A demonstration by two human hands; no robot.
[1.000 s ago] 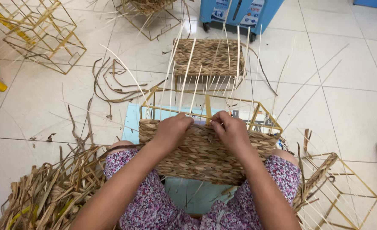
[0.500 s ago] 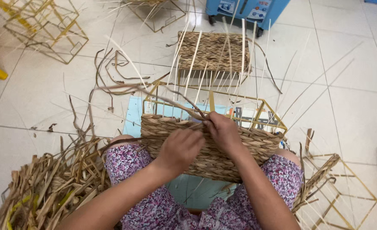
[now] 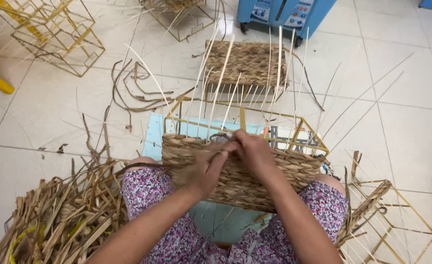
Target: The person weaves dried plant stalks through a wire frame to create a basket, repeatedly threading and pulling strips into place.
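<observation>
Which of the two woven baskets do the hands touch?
The near basket on the lap, under both the left hand and right hand. The far basket stands alone on the floor.

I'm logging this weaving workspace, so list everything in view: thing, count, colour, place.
Half-woven basket: one, tan weave on a gold wire frame, on the lap.
Second woven basket: one, tan with pale upright stakes, floor ahead.
Bare wire frames: several, gold, top left, top centre and lower right.
Dried fibre pile: one, brown, lower left.
Loose strands: several, brown, on the tiles.
Blue machine: one, top edge.
Left hand: on the weave.
Right hand: at the basket rim.
</observation>
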